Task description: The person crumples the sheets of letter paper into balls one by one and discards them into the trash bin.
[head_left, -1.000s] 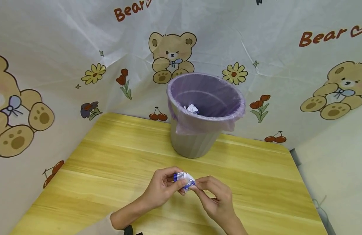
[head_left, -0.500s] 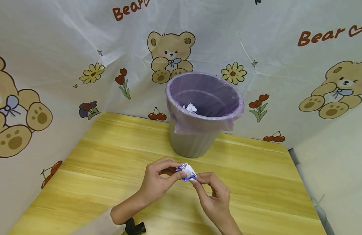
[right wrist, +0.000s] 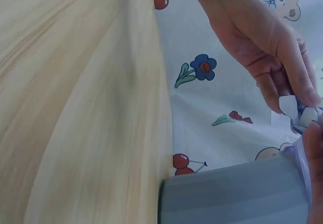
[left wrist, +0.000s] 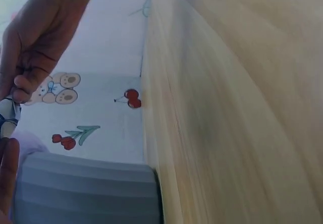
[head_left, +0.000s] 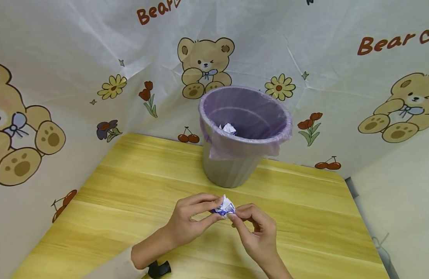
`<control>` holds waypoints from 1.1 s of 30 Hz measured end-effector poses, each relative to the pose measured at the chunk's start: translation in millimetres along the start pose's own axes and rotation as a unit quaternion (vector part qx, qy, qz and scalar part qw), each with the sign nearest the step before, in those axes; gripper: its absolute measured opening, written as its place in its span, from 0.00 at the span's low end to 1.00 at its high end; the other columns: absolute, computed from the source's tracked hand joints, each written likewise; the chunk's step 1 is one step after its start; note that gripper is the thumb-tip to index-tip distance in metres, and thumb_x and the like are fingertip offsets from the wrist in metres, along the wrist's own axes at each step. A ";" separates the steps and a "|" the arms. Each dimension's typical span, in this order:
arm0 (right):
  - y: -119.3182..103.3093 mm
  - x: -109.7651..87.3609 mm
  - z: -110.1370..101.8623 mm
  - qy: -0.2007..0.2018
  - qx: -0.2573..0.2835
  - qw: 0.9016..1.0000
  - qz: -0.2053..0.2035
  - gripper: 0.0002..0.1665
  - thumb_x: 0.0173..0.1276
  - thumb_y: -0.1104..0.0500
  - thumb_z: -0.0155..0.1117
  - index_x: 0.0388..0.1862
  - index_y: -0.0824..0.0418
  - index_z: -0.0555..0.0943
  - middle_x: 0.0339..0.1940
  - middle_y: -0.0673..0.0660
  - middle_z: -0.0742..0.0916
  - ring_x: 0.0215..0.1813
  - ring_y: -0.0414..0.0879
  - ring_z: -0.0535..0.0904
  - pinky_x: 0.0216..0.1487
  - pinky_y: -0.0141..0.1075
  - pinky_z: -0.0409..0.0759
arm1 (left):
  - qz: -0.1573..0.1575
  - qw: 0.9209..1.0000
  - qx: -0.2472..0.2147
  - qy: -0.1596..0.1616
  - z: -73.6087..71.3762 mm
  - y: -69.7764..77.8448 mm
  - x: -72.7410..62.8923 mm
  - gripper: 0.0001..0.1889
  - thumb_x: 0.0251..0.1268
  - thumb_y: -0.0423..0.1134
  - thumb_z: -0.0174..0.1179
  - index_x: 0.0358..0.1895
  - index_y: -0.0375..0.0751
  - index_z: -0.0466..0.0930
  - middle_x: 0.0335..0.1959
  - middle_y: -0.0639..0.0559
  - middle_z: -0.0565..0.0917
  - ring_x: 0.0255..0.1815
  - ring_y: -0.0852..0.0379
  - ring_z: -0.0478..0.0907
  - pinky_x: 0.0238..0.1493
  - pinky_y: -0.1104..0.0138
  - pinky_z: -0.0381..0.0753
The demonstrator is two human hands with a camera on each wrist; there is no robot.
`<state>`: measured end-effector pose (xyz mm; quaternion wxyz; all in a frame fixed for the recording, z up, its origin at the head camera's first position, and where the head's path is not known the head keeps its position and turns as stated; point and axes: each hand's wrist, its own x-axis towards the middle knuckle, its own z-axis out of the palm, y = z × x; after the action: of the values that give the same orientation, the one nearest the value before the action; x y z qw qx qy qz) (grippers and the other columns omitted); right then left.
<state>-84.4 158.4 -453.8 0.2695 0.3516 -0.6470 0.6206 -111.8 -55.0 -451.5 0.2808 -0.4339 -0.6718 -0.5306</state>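
A crumpled piece of white and blue paper (head_left: 225, 207) is held between both hands above the table. My left hand (head_left: 188, 217) grips its left side between the fingers and thumb. With thumb and forefinger, my right hand (head_left: 256, 228) pinches the lower right edge. In the left wrist view, part of the paper (left wrist: 9, 117) shows at the left edge beside the right hand (left wrist: 38, 42). The right wrist view has the paper (right wrist: 298, 114) at its right edge, under the left hand's fingers (right wrist: 298, 75).
Behind the hands stands a grey trash bin (head_left: 228, 170) lined with a purple bag (head_left: 249, 149). Crumpled white paper (head_left: 229, 128) lies inside it. The wooden table (head_left: 131, 186) meets a bear-print cloth (head_left: 148, 46) at the back. A black object (head_left: 159, 269) is near the left wrist.
The paper has risen slightly and turned in the hands. My left fingers have shifted their hold on it, while the right hand keeps pinching its edge. The bin stays put.
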 end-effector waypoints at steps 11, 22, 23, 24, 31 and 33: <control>-1.9 -2.1 -0.9 -0.019 -0.004 1.000 0.004 0.09 0.61 0.82 0.73 0.35 0.73 0.84 0.32 0.67 0.89 0.29 0.44 0.86 0.34 0.28 0.89 | -0.046 0.998 -0.033 0.005 2.8 1.3 -8.4 0.21 0.55 0.23 0.79 0.54 0.34 0.91 0.45 0.44 0.90 0.43 0.52 0.91 0.47 0.71 0.92; -1.9 -4.3 -7.0 -0.043 0.000 0.999 0.023 0.16 0.56 0.87 0.71 0.37 0.73 0.82 0.35 0.67 0.90 0.30 0.46 0.89 0.33 0.30 0.91 | -0.102 0.990 -0.094 0.007 6.2 0.5 -13.7 0.16 0.60 0.24 0.77 0.51 0.37 0.91 0.47 0.41 0.89 0.46 0.51 0.90 0.43 0.65 0.94; -1.8 -3.9 -8.0 -0.046 -0.001 0.999 0.024 0.16 0.56 0.87 0.72 0.37 0.72 0.82 0.35 0.67 0.90 0.31 0.46 0.89 0.34 0.30 0.91 | -0.102 0.990 -0.096 0.009 6.8 0.4 -13.7 0.16 0.60 0.24 0.77 0.51 0.37 0.91 0.47 0.41 0.88 0.46 0.51 0.90 0.43 0.65 0.94; -1.7 -3.6 -8.8 -0.050 -0.003 0.998 0.025 0.16 0.56 0.87 0.72 0.38 0.72 0.82 0.35 0.67 0.90 0.31 0.46 0.89 0.34 0.30 0.91 | -0.102 0.990 -0.098 0.012 7.4 0.4 -13.6 0.16 0.59 0.24 0.77 0.51 0.36 0.91 0.47 0.41 0.88 0.45 0.51 0.90 0.42 0.65 0.94; -3.3 -1.4 -14.6 -0.063 -0.006 0.997 0.042 0.18 0.57 0.86 0.72 0.42 0.72 0.83 0.38 0.67 0.90 0.35 0.44 0.91 0.37 0.31 0.92 | -0.103 0.989 -0.105 0.020 9.2 -0.2 -10.5 0.16 0.60 0.23 0.76 0.51 0.36 0.90 0.46 0.40 0.87 0.45 0.51 0.89 0.43 0.64 0.94; -4.6 -0.5 -15.5 -0.066 -0.012 0.996 0.052 0.19 0.57 0.86 0.72 0.43 0.71 0.83 0.38 0.66 0.90 0.37 0.43 0.91 0.38 0.31 0.92 | -0.101 0.989 -0.108 0.022 8.6 -0.4 -9.5 0.16 0.59 0.23 0.76 0.50 0.36 0.90 0.46 0.40 0.87 0.45 0.52 0.88 0.42 0.64 0.94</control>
<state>-81.8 174.0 -450.1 0.1982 0.3546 -0.6882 0.6012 -107.0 -49.5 -462.1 0.1917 -0.3800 -0.6449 -0.6347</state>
